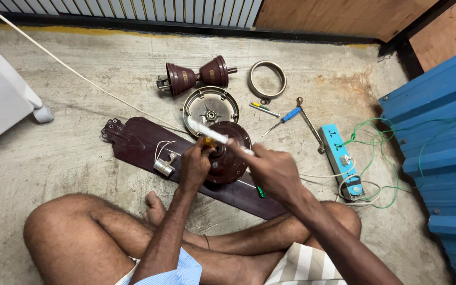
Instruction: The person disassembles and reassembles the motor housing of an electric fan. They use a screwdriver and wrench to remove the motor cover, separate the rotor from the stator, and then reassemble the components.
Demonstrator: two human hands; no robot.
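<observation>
**Two hands working over a ceiling fan motor**

On the rough grey concrete floor (pixel 80 158), a person is sitting cross-legged and leaning over a round, dark brown motor housing (pixel 230 153) with a glossy painted surface. The housing is resting on a long flat fan blade (pixel 133 140) of the same maroon colour. The left hand (pixel 195 164) is closing its fingers around a small yellow-handled tool (pixel 208 141) at the centre of the housing. The right hand (pixel 270 168) is pinching a thin white tube (pixel 209 132) that is lying across the housing. Beside the left hand, a small silver cylinder (pixel 163 168) with white wires is lying on the blade. Behind the housing, a shiny round metal plate (pixel 210 105), a metal ring (pixel 267 80) and two bell-shaped brown covers (pixel 196 76) are lying apart. To the right, a blue-handled screwdriver (pixel 285 118) is lying near a light blue plastic socket strip (pixel 340 155) with green wire.
</observation>
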